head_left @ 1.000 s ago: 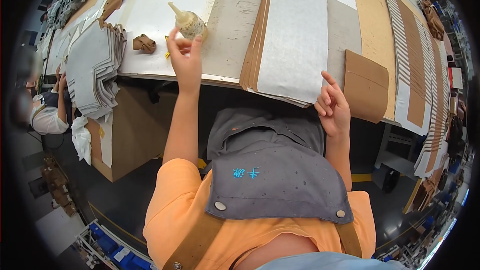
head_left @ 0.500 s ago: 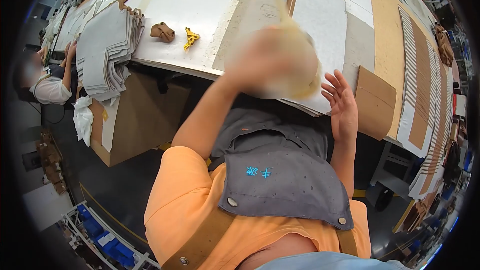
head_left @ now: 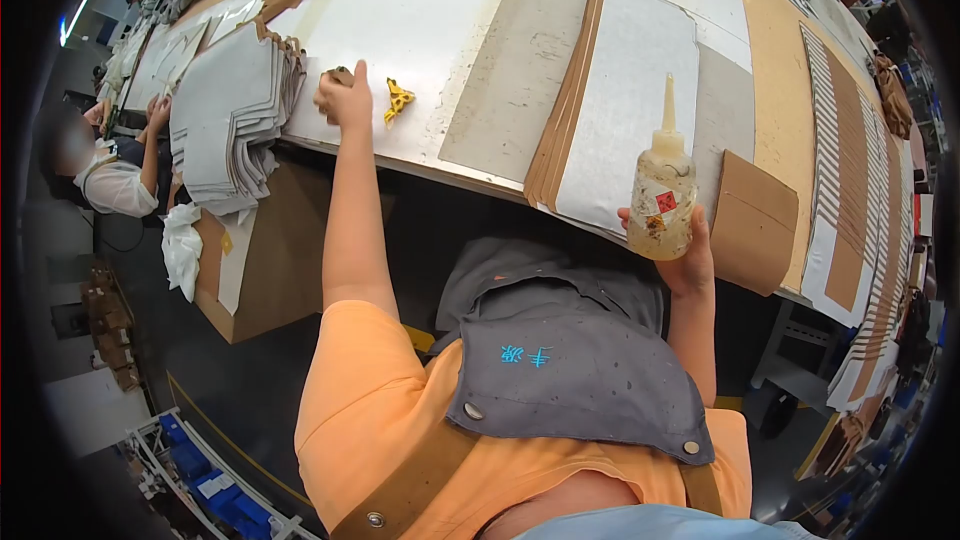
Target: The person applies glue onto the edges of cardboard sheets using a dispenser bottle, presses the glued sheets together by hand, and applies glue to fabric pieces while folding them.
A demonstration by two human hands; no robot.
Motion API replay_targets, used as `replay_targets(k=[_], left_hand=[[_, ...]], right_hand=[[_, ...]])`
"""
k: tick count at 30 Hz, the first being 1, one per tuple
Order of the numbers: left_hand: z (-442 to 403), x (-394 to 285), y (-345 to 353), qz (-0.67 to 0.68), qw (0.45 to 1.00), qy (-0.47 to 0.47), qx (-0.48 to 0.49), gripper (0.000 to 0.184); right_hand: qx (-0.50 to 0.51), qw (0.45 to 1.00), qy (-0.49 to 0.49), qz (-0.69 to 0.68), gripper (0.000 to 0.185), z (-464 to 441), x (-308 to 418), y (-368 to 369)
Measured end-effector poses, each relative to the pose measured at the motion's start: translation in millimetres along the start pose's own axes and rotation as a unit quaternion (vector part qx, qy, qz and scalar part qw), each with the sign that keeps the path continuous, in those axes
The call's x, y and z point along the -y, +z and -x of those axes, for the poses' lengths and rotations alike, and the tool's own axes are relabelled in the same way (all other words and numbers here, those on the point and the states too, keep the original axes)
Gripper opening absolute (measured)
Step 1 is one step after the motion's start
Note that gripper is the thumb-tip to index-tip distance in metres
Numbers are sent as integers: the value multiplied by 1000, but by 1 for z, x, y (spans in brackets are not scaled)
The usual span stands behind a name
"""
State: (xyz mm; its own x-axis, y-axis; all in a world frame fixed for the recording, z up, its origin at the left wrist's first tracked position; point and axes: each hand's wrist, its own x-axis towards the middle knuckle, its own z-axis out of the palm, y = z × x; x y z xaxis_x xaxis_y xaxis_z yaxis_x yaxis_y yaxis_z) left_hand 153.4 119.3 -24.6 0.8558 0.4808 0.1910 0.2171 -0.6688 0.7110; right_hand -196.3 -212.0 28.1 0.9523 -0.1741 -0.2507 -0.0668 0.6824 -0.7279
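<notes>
My right hand [head_left: 688, 258], palm up near the front edge of the table, is wrapped round a cloudy glue-like bottle [head_left: 664, 195] with a long thin nozzle pointing up. The bottle hides part of the stack of white-topped brown sheets [head_left: 625, 70] behind it. Over at the left, my left hand [head_left: 345, 102] is closed on a small crumpled brown piece [head_left: 341, 75], mostly covered by the fingers. Just right of that hand, a yellow patterned object [head_left: 398, 100] lies on the white tabletop [head_left: 430, 20].
A pile of grey-white sheets [head_left: 225, 90] overhangs the left table edge above a cardboard box [head_left: 280, 250]. A brown panel [head_left: 752, 225] and striped sheets [head_left: 840, 170] are on the right. Another person [head_left: 120, 180] works at the far left.
My left hand carried the bottle rightward from the table and let it go; my right hand now holds it. My left hand has moved back left and closed on the brown piece.
</notes>
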Motion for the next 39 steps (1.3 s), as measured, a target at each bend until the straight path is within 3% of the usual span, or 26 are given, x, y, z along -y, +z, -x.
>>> replay_targets(k=[1,3,9,12,15,18,21,22,26,39], left_hand=[[-4,4,3,-32,998,-51,-28,83],[-15,12,9,-84,989,-113,44,83],[-40,27,25,-120,982,-89,113,71],[-39,28,18,139,968,-30,207,54],[32,-29,-18,271,932,72,230,41],[99,-71,-50,260,901,165,307,39],[149,-94,-62,276,853,258,360,46],[160,-99,-64,269,843,270,380,54],[178,-102,-57,277,800,266,460,56],[208,-108,-49,164,846,412,296,55]], right_hand=[[22,1000,7,-5,80,0,3,-2],[21,1000,17,-1,86,1,5,-1],[53,998,-18,43,91,-1,6,13],[24,997,-40,58,91,1,-5,6],[48,997,-8,54,91,7,-2,5],[95,995,-6,32,88,1,1,14],[108,980,-41,160,77,-6,-1,26],[110,971,-55,207,75,-6,-1,30],[97,927,-94,350,76,0,3,47],[10,889,-125,441,77,2,-10,43]])
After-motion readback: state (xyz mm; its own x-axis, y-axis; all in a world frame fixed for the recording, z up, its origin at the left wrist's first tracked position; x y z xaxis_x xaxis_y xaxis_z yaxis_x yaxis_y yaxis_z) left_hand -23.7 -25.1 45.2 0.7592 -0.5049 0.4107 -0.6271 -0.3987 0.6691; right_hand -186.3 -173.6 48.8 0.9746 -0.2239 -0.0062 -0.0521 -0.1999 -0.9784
